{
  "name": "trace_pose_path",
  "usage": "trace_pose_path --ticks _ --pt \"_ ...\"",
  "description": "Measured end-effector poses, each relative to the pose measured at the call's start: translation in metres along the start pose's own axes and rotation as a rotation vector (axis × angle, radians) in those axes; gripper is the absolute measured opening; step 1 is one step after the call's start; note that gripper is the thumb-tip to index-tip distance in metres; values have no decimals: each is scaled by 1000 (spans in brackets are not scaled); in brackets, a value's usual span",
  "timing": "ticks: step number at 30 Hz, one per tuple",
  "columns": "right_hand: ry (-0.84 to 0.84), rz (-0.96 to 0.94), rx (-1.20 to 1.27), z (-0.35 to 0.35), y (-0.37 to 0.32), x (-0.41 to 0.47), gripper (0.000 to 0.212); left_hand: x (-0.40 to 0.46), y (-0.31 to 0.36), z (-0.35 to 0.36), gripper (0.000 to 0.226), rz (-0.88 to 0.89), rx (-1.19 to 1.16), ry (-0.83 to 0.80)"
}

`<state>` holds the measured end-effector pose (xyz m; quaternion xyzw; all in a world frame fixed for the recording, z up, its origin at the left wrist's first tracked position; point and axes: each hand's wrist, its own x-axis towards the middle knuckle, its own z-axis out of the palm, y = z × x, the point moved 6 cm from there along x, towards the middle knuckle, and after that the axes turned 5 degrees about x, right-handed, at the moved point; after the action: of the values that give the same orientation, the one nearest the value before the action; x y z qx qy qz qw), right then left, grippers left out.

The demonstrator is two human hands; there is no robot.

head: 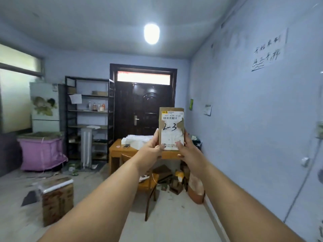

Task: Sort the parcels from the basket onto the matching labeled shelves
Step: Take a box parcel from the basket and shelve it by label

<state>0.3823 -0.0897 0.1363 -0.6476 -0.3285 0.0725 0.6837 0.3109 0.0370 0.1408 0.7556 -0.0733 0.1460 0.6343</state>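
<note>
A flat brown cardboard parcel (171,127) stands upright at arm's length in front of me, its torn white label marked "2-3" by hand. My left hand (151,147) grips its lower left edge and my right hand (187,148) grips its lower right edge. A black metal shelf rack (87,117) stands against the far wall at the left of the dark door, with a paper sheet taped to it and a few boxes and bottles on its levels. The basket is not in view.
A wooden desk (120,151) with white packages and a chair (148,186) stand ahead under the parcel. A cardboard box (57,199) sits on the floor at the left, a pink bin (41,151) and a fridge (45,107) beyond. Debris litters the floor by the right wall.
</note>
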Motion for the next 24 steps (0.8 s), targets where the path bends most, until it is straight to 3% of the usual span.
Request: trace_pose_path --ticks 8,24 --pt "25 -8 -213 -5 -36 -25 64 -14 16 8 61 22 90 35" --pt "-24 34 -125 -7 -29 -43 73 -30 16 14 65 -5 110 10"
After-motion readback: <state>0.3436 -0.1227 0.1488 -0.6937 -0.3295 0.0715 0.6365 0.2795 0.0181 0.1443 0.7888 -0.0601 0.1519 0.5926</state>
